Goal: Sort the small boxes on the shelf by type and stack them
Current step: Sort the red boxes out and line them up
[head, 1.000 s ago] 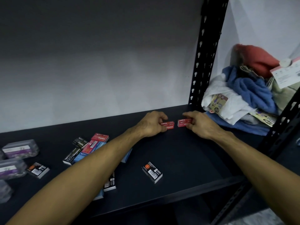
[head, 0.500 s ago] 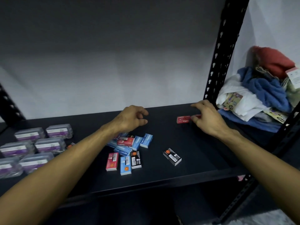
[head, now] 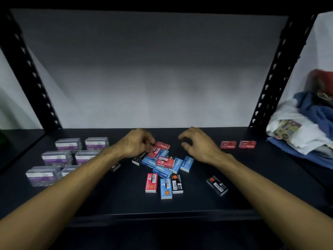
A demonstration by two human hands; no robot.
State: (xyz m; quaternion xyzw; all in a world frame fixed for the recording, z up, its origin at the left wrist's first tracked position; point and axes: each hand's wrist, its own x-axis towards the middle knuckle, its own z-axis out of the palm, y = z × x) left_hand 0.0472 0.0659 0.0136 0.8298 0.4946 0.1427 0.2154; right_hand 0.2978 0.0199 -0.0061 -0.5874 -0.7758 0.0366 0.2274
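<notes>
Boxes (head: 163, 164) lie in a loose pile of red, blue and black at the middle of the dark shelf (head: 198, 204), some overlapping. Three more lie flat side by side just in front of the pile: a red one (head: 151, 183), a blue one (head: 166, 188) and a black one (head: 177, 183). A lone black box (head: 216, 185) sits apart to the right, nearer the front edge. Two red boxes (head: 237, 144) stand side by side well to the right, toward the back.

Bare shelf runs along the front edge below the pile, and also between the pile and the red pair. Black posts (head: 273, 82) bound the shelf at the back corners. Clear cases (head: 59, 157) with purple labels fill the left part in rows, close to the left forearm. Beyond the right post lies a heap of cloth (head: 306, 130).

The left hand (head: 137, 143) rests at the pile's back-left corner, fingers curled down against a red box (head: 162, 145); whether it has hold of that box cannot be told. The right hand (head: 196, 145) hovers just above the pile's right side, fingers loosely curled and holding nothing.
</notes>
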